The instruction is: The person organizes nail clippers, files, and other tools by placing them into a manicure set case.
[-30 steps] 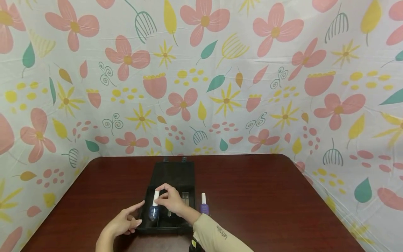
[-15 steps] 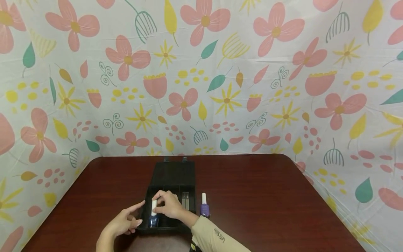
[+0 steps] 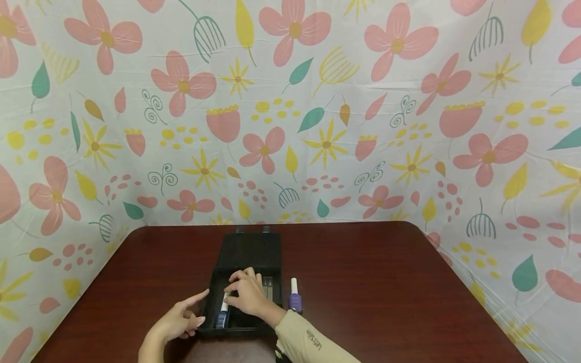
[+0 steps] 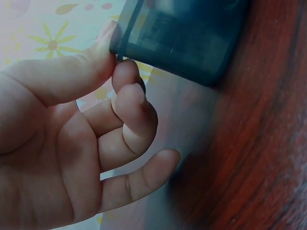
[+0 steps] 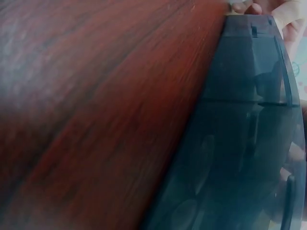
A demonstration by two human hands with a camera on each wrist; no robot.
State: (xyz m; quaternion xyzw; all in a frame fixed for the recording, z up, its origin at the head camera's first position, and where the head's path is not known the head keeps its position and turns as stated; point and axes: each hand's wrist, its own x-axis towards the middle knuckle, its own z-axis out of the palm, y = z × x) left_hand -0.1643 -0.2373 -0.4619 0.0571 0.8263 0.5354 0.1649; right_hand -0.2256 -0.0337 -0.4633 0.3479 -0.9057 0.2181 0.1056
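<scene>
Black case [image 3: 247,252] sat open on the dark red table [image 3: 386,282], lid flat toward the far side, tray divided into compartments. Blue nail polish bottle [image 3: 222,316] with white cap was down inside the left front compartment, tilted, cap end toward the middle. To its right, a narrow compartment held two slim grey pieces [image 3: 267,288]; couldn't tell what they were. Purple nail polish bottle [image 3: 294,298] stood upright on the table just beside the case's right wall, outside it.

My right hand [image 3: 245,295] was over the tray, fingertips curled onto the blue bottle's white cap, pinching it. My left hand [image 3: 179,320] was at the case's left front corner, index finger extended and thumb against the edge, other fingers loosely curled, gripping nothing. Left wrist view confirmed thumb and a fingertip touching the case corner [image 4: 158,33]. Right wrist view showed only the tinted case wall [image 5: 240,143] and table; grip not visible there.

Versus a second ago: the blue bottle was lifted above the tray then; it went down into the compartment, my right hand lower with it. Left hand and purple bottle hadn't moved.
</scene>
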